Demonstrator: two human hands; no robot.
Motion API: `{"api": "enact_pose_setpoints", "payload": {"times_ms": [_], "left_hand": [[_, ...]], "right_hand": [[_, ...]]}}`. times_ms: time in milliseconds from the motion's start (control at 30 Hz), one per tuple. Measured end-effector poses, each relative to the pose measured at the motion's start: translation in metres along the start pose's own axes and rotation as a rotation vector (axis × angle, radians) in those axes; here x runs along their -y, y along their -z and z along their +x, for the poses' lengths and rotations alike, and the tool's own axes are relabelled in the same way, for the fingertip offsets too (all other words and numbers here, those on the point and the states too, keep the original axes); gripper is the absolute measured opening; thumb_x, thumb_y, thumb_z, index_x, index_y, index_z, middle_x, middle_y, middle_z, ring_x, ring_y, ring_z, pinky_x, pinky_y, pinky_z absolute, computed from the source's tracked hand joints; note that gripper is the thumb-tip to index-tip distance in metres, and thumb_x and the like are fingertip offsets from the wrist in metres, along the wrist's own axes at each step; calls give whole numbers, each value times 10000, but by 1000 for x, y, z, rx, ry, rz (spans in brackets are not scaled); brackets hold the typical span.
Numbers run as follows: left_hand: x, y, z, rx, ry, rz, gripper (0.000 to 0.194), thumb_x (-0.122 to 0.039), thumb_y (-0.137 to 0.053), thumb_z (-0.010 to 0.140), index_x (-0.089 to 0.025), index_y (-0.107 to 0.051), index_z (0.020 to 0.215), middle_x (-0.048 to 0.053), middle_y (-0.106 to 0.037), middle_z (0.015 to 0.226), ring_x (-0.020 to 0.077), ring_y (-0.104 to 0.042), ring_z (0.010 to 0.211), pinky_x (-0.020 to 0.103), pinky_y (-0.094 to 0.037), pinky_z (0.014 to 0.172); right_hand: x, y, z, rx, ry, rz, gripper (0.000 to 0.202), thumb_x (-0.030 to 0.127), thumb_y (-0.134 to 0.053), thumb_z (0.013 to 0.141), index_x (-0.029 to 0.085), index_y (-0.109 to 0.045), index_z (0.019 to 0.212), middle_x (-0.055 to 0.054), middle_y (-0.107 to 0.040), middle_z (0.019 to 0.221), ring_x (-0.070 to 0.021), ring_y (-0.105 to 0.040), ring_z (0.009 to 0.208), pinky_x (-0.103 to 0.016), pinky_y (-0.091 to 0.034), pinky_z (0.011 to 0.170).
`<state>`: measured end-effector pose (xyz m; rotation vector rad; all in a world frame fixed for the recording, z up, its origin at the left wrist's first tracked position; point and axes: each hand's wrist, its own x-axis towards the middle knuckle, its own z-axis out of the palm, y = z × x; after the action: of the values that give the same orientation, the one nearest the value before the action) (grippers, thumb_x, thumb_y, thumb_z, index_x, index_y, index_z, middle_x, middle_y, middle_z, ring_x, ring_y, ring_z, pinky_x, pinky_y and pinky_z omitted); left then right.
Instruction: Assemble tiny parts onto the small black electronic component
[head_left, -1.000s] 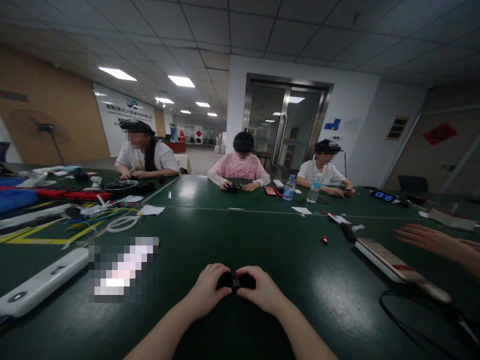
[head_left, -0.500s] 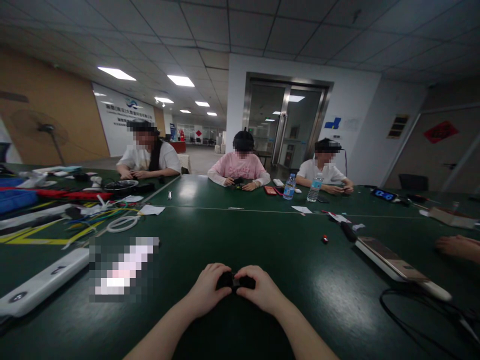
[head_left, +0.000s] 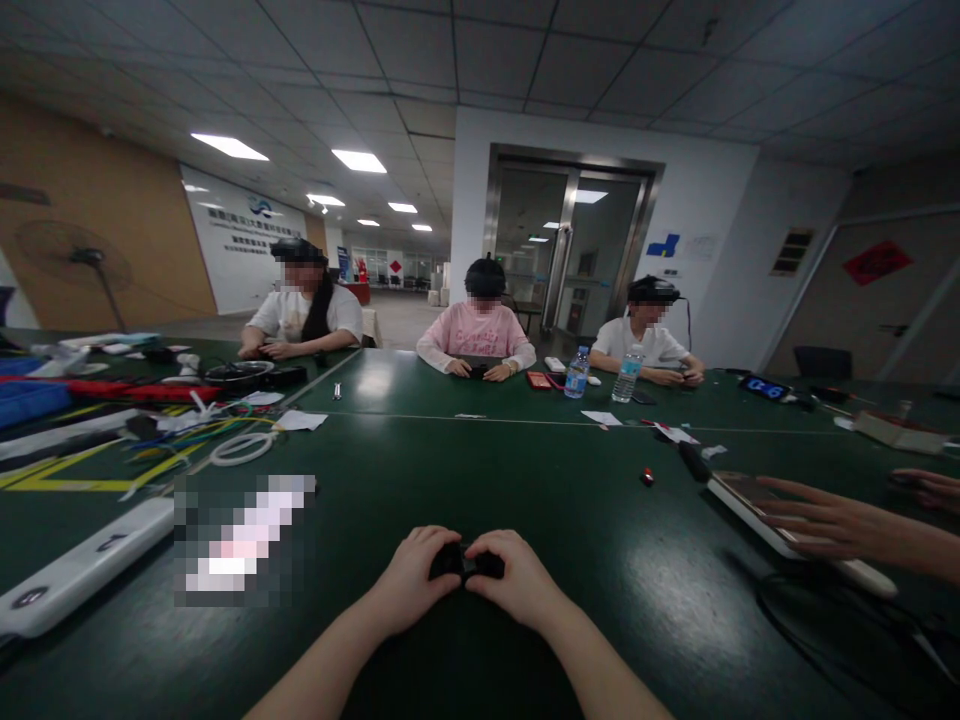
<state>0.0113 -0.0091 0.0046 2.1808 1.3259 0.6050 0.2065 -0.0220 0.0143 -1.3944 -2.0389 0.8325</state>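
Front and centre, a small object [head_left: 468, 568] is sitting between the left hand [head_left: 416, 575] and the right hand [head_left: 521, 580], at the near side of the table [head_left: 450, 470]. Over on the left, a bar-shaped device [head_left: 90, 565] is lying beside a pixelated item [head_left: 251, 535], with a cable coil [head_left: 246, 460] resting behind. Out right, a phone [head_left: 739, 488] is lying on a slab [head_left: 876, 578], a co-worker's hand [head_left: 847, 520] extending over it, contact unclear. Farther back, two bottles [head_left: 576, 380] are standing side by side, a digital clock [head_left: 765, 389] sitting to their right; three people [head_left: 484, 335] are lining the far side, double doors [head_left: 566, 240] rising behind.
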Motion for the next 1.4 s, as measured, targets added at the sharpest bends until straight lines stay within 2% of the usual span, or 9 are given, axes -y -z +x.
{"api": "enact_pose_setpoints", "payload": {"times_ms": [233,533,700,900,1133,1400], "left_hand": [[6,-2,1,-22,-45,-8,398,-243,-628,687,-218,-569,1080,57,-590,1123,240,-493,1076,354,-378,934],[-7,4,-2,-5,4,-12,377,-237,-635,689,-221,-570,1060,52,-590,1113,240,-500,1065,364,-386,931],[-2,4,-1,3,17,-23,412,-254,-639,690,-217,-563,1093,58,-572,1143,234,-489,1087,357,-378,950],[5,0,-1,3,8,-39,422,-259,-624,710,-232,-551,1124,53,-556,1176,233,-475,1115,367,-371,960],[1,4,-2,17,16,-54,420,-266,-613,721,-233,-550,1134,46,-555,1191,238,-473,1127,371,-361,969],[3,2,-3,19,31,-55,428,-280,-616,733,-240,-539,1152,47,-545,1203,235,-471,1135,376,-364,975]], "right_hand": [[4,0,1,-21,35,-12,192,234,-683,678,267,-652,865,-6,-614,1031,-215,-505,1048,-371,-368,921],[1,1,2,-76,40,113,170,208,-651,707,241,-629,872,-18,-581,1074,-192,-508,1057,-351,-374,950],[0,12,0,-102,-29,151,200,261,-594,757,236,-609,954,-14,-598,999,-190,-546,988,-345,-408,911],[-2,28,-2,-171,-7,207,251,277,-583,761,226,-603,1006,-26,-612,1042,-219,-533,1050,-389,-387,944],[-13,44,-1,-236,23,271,268,315,-594,758,211,-608,1004,-39,-629,1026,-212,-557,1025,-411,-361,975],[-21,54,-3,-333,35,405,318,421,-614,718,199,-609,946,-54,-623,927,-220,-578,896,-370,-450,829]]}}
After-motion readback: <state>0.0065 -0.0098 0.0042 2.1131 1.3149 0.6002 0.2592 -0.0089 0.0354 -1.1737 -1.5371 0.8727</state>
